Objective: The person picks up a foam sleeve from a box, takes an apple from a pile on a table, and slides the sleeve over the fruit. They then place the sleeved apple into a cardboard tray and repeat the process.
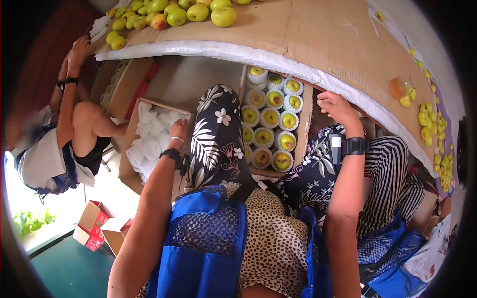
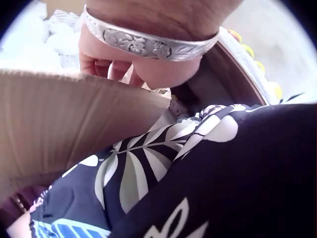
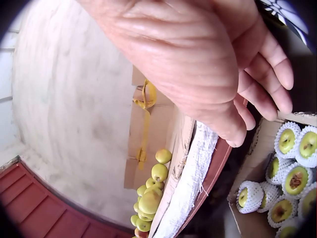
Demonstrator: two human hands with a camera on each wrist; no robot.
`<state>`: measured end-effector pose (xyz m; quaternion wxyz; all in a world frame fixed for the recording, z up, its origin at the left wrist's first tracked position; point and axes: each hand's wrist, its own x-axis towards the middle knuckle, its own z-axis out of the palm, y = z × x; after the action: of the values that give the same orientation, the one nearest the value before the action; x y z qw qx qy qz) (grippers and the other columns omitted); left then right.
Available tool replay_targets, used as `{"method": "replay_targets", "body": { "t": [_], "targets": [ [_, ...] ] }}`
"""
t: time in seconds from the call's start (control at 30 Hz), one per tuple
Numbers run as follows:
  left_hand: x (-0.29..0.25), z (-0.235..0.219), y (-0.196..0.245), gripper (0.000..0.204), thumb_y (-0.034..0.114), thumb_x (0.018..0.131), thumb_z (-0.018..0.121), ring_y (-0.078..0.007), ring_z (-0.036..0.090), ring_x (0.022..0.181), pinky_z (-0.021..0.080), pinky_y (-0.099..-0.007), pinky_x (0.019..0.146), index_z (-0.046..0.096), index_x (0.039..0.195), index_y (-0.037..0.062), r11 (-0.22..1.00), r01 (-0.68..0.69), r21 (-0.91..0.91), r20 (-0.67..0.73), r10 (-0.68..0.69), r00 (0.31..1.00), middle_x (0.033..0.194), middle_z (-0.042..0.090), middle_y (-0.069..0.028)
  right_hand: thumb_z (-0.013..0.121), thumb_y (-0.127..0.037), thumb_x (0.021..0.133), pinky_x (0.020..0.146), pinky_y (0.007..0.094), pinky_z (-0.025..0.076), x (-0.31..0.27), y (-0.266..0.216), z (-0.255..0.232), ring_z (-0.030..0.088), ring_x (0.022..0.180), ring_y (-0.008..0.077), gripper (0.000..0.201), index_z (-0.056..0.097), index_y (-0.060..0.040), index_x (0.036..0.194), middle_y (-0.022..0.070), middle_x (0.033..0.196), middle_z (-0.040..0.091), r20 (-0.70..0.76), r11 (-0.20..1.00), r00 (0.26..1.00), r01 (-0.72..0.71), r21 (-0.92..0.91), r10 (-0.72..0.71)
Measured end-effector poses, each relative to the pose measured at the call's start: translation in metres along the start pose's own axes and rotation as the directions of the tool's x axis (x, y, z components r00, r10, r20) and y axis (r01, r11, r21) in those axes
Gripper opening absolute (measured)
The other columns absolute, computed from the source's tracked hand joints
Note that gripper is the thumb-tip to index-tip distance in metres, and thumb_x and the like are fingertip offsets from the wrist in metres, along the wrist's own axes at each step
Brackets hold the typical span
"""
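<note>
In the head view my left hand (image 1: pixel 179 131) is at the near right corner of a cardboard box (image 1: pixel 130 166) heaped with white foam nets (image 1: pixel 149 134). The left wrist view shows its fingers (image 2: pixel 119 69) bent down behind the box's rim, partly hidden; I cannot tell whether they pinch a net. My right hand (image 1: pixel 339 107) hangs over the gap beside the apple box, near the table edge. Its fingers (image 3: pixel 267 74) are loosely bent, with nothing in them. Between my knees stands a carton (image 1: pixel 304 124) of apples (image 1: pixel 275 99), each in a white foam net, set in rows.
A cardboard-covered table (image 1: pixel 258 39) with a white padded edge (image 1: pixel 198 48) curves ahead, bearing loose green apples (image 1: pixel 223 17). People sit close on both sides; at left are another person's hands (image 1: pixel 77 54). Small red-and-brown boxes (image 1: pixel 92 226) lie behind on the left.
</note>
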<state>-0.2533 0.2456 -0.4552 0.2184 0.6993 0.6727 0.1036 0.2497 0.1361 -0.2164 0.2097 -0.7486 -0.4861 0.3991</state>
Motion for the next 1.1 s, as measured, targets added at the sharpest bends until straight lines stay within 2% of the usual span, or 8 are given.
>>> {"method": "replay_targets", "body": {
  "t": [0.07,0.2,0.37,0.5,0.67,0.83,1.0,1.1],
  "targets": [
    [-0.018,-0.023,0.017,0.035,0.037,0.080,0.056,-0.0328,0.061,0.082,0.046,-0.0393,0.072,0.061,0.094,0.0053,0.953,0.171,-0.249,-0.192,-0.222,0.956,0.086,0.064,-0.0178,0.059,-0.022,0.081,0.064,0.0267,0.046,-0.002,-0.004,-0.002,0.057,0.069,0.0136,0.031,0.058,0.0009,0.102,0.0072,0.084,0.062,-0.013,0.999,1.000,-0.025,0.024,0.026],
    [-0.016,-0.031,-0.020,0.029,0.025,0.070,0.071,-0.0218,0.052,0.057,0.043,-0.0346,0.056,0.056,0.088,0.0077,0.969,0.133,-0.210,-0.506,-0.224,0.833,0.061,0.053,-0.0083,0.059,-0.022,0.082,0.064,0.0267,0.046,-0.002,0.000,-0.005,0.057,0.070,0.0135,0.031,0.057,0.0011,0.102,0.0069,0.085,0.062,-0.005,1.000,1.000,-0.015,0.016,0.015],
    [-0.027,-0.075,-0.010,0.037,0.019,0.072,0.071,-0.0117,0.054,0.073,0.043,-0.0243,0.055,0.051,0.099,0.0046,0.705,-0.004,-0.710,-0.454,-0.453,0.767,0.083,0.055,-0.0035,0.056,-0.025,0.084,0.067,0.0258,0.044,-0.007,-0.002,-0.009,0.056,0.077,0.0119,0.033,0.055,-0.0029,0.108,0.0039,0.091,0.061,0.022,1.000,0.999,-0.024,0.018,0.024],
    [-0.051,-0.138,0.100,0.032,0.010,0.080,0.062,-0.0117,0.056,0.082,0.045,-0.0242,0.067,0.047,0.108,0.0068,0.379,-0.042,-0.924,-0.076,-0.075,0.994,0.094,0.058,-0.0040,0.056,-0.023,0.085,0.069,0.0241,0.044,-0.002,-0.012,0.000,0.056,0.080,0.0096,0.031,0.055,-0.0038,0.109,0.0021,0.095,0.061,0.038,0.967,0.996,0.073,0.244,-0.085],
    [-0.076,-0.183,0.235,0.030,0.000,0.081,0.054,-0.0169,0.057,0.093,0.046,-0.0301,0.083,0.044,0.109,0.0076,-0.090,0.144,-0.985,0.097,0.399,0.912,0.101,0.058,-0.0078,0.057,-0.020,0.086,0.071,0.0219,0.045,-0.040,-0.092,0.028,0.058,0.082,0.0089,0.025,0.057,-0.0041,0.106,0.0033,0.093,0.062,-0.055,0.765,0.932,0.328,0.555,-0.359],
    [-0.095,-0.172,0.291,0.037,-0.002,0.080,0.054,-0.0192,0.053,0.102,0.044,-0.0315,0.087,0.040,0.113,0.0076,-0.108,0.183,-0.977,0.102,0.521,0.848,0.112,0.054,-0.0130,0.055,-0.022,0.089,0.074,0.0232,0.046,-0.074,-0.111,0.096,0.054,0.083,0.0060,0.026,0.056,-0.0036,0.107,-0.0004,0.092,0.058,-0.062,0.502,0.929,0.252,0.827,-0.364],
    [-0.105,-0.137,0.284,0.034,-0.002,0.083,0.047,-0.0197,0.052,0.105,0.044,-0.0319,0.089,0.042,0.116,0.0062,0.089,0.154,-0.984,0.178,0.531,0.828,0.123,0.049,-0.0125,0.055,-0.016,0.087,0.065,0.0213,0.045,-0.068,-0.080,0.140,0.053,0.075,0.0060,0.019,0.057,-0.0020,0.100,-0.0010,0.085,0.058,-0.199,0.513,0.914,0.367,0.776,-0.354],
    [-0.108,-0.131,0.284,0.039,0.006,0.087,0.044,-0.0217,0.051,0.107,0.045,-0.0327,0.087,0.037,0.126,0.0051,0.105,0.246,-0.963,0.264,0.536,0.802,0.126,0.047,-0.0144,0.060,-0.011,0.082,0.061,0.0215,0.045,-0.072,-0.075,0.142,0.055,0.074,0.0072,0.018,0.057,-0.0018,0.098,0.0000,0.082,0.059,-0.005,0.396,0.940,0.148,0.906,-0.340]
  ]
}}
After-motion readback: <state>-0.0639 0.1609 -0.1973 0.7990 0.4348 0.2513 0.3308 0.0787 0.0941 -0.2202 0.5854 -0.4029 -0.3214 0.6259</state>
